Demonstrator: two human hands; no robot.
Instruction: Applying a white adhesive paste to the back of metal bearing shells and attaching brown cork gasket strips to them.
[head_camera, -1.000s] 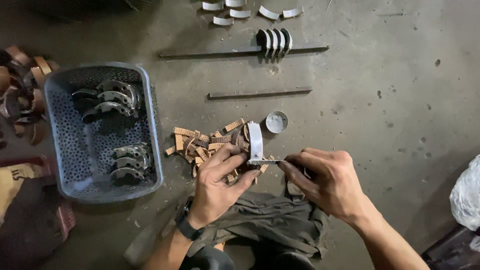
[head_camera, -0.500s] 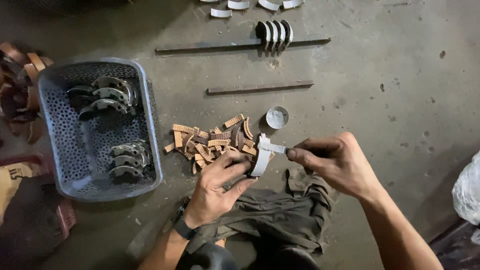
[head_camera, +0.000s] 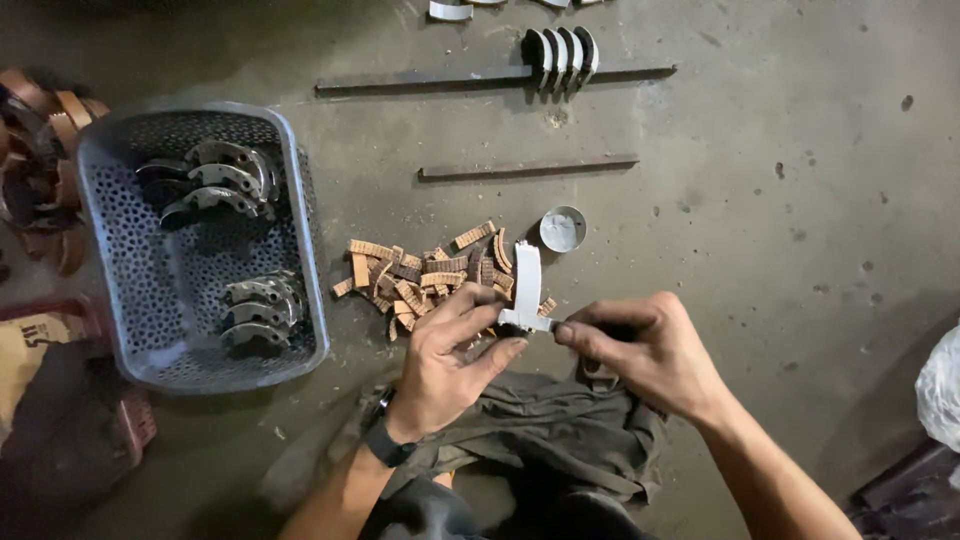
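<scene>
Centrally, low in frame: left hand (head_camera: 445, 360) pinches the curved grey metal shoe (head_camera: 526, 285) by its lower end, upright for access. Right hand (head_camera: 640, 345), fingers closed, presses a thin tool, barely visible, at its base. Brown lining pieces (head_camera: 420, 275) heaped behind; grey basket (head_camera: 300, 230) left.

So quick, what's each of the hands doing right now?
Left hand: closed on the curved metal shoe.
Right hand: pinching a small tool against the shoe.
</scene>
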